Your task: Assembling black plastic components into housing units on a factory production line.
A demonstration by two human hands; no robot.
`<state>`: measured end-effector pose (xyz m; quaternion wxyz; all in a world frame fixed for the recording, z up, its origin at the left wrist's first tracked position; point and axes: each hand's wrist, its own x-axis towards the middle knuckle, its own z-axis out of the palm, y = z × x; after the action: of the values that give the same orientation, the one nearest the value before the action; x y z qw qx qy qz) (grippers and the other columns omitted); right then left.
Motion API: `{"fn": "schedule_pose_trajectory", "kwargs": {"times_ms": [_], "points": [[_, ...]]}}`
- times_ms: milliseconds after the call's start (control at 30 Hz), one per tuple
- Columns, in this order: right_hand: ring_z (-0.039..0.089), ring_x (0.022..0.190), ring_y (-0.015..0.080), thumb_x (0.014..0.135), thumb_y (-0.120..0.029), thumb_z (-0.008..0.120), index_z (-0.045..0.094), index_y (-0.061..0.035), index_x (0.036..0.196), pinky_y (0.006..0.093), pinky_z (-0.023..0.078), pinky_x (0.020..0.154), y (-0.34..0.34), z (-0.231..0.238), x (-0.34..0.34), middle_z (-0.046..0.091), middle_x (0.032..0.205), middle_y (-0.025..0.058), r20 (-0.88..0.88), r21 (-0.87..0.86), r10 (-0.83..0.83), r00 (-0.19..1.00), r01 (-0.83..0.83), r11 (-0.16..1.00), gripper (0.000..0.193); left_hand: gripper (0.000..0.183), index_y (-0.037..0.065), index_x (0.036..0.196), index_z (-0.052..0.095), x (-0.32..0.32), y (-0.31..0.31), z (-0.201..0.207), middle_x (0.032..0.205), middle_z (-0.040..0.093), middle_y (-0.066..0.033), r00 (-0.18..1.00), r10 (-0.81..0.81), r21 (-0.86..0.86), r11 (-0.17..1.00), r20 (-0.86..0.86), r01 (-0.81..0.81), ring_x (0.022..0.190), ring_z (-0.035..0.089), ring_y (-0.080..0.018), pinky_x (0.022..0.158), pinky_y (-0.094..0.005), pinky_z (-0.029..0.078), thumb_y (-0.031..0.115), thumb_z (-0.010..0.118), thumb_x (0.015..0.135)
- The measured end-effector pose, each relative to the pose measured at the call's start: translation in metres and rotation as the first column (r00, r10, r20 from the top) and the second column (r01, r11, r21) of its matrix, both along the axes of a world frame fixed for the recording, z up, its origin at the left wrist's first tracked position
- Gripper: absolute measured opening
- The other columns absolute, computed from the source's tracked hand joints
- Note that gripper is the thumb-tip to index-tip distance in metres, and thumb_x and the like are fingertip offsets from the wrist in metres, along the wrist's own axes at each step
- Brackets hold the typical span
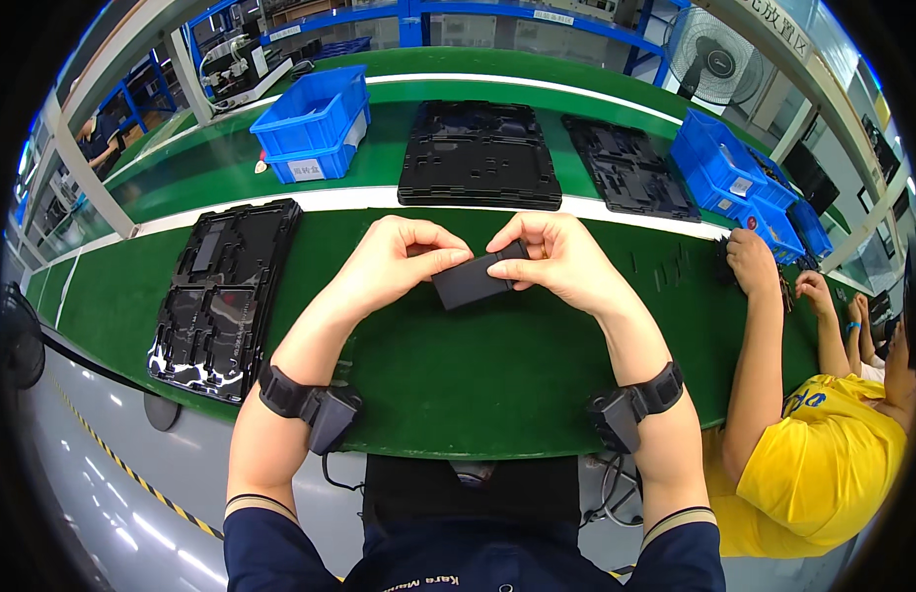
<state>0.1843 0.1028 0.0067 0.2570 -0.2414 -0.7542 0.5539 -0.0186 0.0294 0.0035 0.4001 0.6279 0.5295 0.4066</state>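
Above the green bench top I hold a small black rectangular box-shaped part (470,286) between both hands, tilted with its right end higher. My left hand (408,259) pinches thumb and forefinger together at its upper left corner. My right hand (549,259) grips the right end, thumb on the face that shows and fingers curled behind. A narrow band or seam crosses the part near that end. Whether my left fingertips also hold something small cannot be made out.
A stack of black moulded trays (226,296) stands at the left, another tray stack (480,158) straight ahead, and a black tray (630,168) beyond to the right. Blue bins (310,128) sit at the back. At the right a co-worker in a yellow shirt (823,464) works at the same bench (458,395).
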Motion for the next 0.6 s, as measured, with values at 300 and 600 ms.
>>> {"fn": "schedule_pose_trajectory", "kwargs": {"times_ms": [300, 600], "points": [[0.055, 0.064, 0.005, 0.072, -0.005, 0.069, 0.06, -0.0037, 0.092, 0.0199, 0.046, 0.053, -0.005, 0.0, -0.009, 0.059, 0.074, 0.0, 0.024, -0.006, 0.112, 0.993, -0.112, 0.994, 0.022, 0.037, -0.001, 0.104, 0.062, -0.008, -0.003, -0.009, 0.082, 0.066, -0.0085, 0.983, -0.158, 0.055, 0.985, -0.09, 0.163, 0.075, 0.061, -0.0111, 0.066, -0.0258, 0.048, 0.016, 0.072, 0.072], [0.057, 0.076, 0.0061, 0.075, -0.015, 0.069, 0.055, -0.0086, 0.113, 0.0215, 0.045, 0.063, 0.002, 0.011, 0.006, 0.06, 0.094, 0.0034, -0.131, 0.018, -0.276, 0.952, 0.281, 0.96, 0.041, 0.031, 0.002, 0.096, 0.066, -0.157, -0.036, 0.017, 0.08, 0.066, -0.0076, 0.641, 0.761, 0.103, 0.649, -0.1, -0.754, 0.07, 0.063, -0.0126, 0.057, -0.0258, 0.051, 0.013, 0.073, 0.067]]}}
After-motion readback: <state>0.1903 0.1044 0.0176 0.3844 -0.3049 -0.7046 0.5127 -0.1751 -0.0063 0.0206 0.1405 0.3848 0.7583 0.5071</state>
